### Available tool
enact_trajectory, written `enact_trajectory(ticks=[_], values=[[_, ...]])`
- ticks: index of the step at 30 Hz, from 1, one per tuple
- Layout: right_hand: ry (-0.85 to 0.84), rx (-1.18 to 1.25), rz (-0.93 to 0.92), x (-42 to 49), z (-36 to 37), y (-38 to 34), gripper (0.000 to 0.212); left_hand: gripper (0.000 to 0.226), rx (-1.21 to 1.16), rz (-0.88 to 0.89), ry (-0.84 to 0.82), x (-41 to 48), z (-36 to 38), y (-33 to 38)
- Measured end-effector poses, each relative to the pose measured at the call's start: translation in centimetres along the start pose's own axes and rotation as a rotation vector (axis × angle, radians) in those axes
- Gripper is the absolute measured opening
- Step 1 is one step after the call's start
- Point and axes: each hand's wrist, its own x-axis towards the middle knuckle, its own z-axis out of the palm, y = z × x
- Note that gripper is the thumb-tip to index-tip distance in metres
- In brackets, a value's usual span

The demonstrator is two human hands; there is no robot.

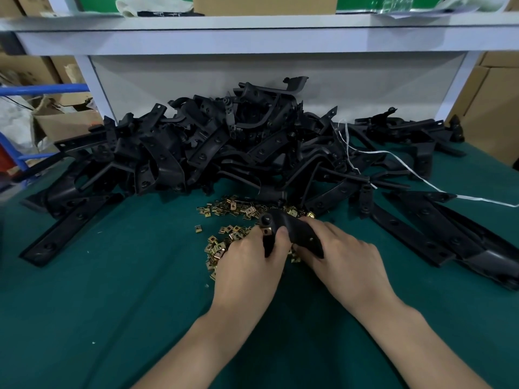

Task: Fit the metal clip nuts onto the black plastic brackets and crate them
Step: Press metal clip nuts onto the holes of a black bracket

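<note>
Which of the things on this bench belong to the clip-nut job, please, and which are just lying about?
Job in hand: held bracket, gripped by left hand and right hand; loose clip nuts; bracket pile.

Lying about: white string across the brackets; cardboard box and white cloth on the shelf.

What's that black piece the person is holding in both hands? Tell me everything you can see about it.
The black bracket looks like matte moulded plastic, curved, with a round knob at its far end and a small hole in its flat side. A brass-coloured clip nut sits on its edge below the knob. The left hand and right hand both grip it, over the loose clip nuts on the green table cover.
</note>
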Motion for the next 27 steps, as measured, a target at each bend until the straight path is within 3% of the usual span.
enact_trajectory(ticks=[8,27], values=[[-0.026,0.01,0.021,-0.02,-0.11,-0.01,0.05,0.051,0.058,-0.006,0.016,-0.27,-0.04,0.1],[-0.072,0.043,0.024,0.08,-0.15,0.17,0.049,0.048,0.14,0.064,0.057,-0.2,0.02,-0.11]])
